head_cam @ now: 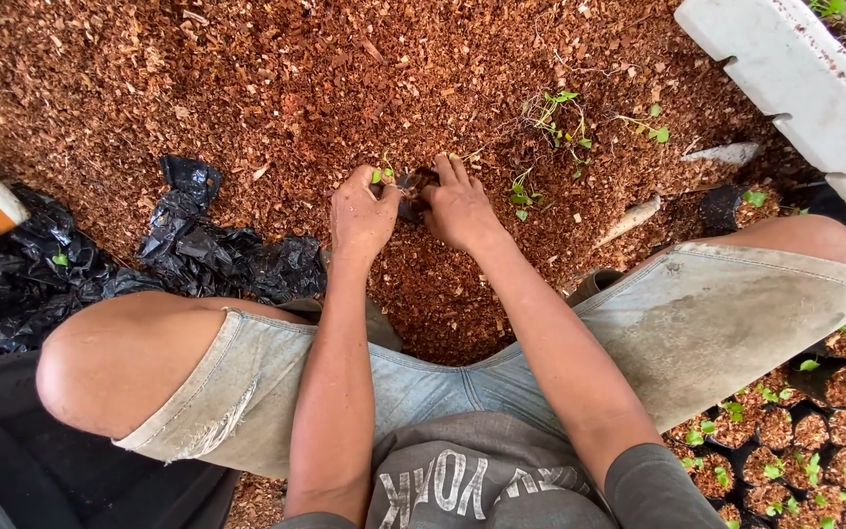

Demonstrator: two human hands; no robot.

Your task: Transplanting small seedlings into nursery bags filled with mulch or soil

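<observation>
**Both hands closed on a small black nursery bag, seedling at the left thumb**

Small black plastic nursery bag (411,196), pinched between both hands on the bed of reddish-brown coir chips (247,78), straight ahead of the knees. Mostly hidden by fingers; long axis impossible to tell. Tiny green seedling (378,174) at its left edge, touching the left thumb tip. Left hand (362,217) curled, fingertips gripping the bag's left side. Right hand (459,211) likewise curled, fingers over the bag's right rim. Both equally near, knuckles almost meeting across it.

Just beyond and to the right, loose uprooted seedlings (558,118) scattered on the chips, thin stems and roots showing, more (521,194) near the right hand. Farther right, a filled black bag (727,208) with a green sprout, lying by the right knee. Left of the left hand, well apart, a crumpled heap of empty black bags (217,255). Lower right, beside the right thigh, a cluster of filled bags (795,441), standing close together, each packed with coir and holding one small seedling. Upper right, a white slotted tray edge (795,78), tilted across the corner.
</observation>
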